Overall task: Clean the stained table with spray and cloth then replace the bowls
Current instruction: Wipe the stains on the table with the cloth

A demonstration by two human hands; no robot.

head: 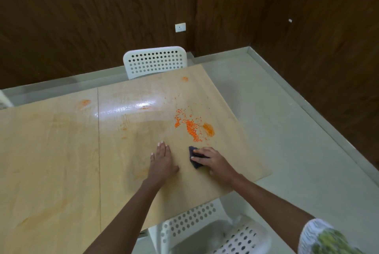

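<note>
Table: pale wood, a seam running front to back left of your hands.
Cloth: dark, lying flat on the table near its right edge, under your right fingers.
Right hand: your fingers curl over the cloth and press it down.
Left hand: flat on the table, fingers straight and close together, just left of the cloth.
Crumbs: orange scatter beyond the cloth, toward the far right corner.
Stains: orange smears; one beside the crumbs, one at the far right corner.
Chairs: white, perforated; one at the far edge, one at the near right corner.

Right hand presses dark cloth onto stained table.
</note>
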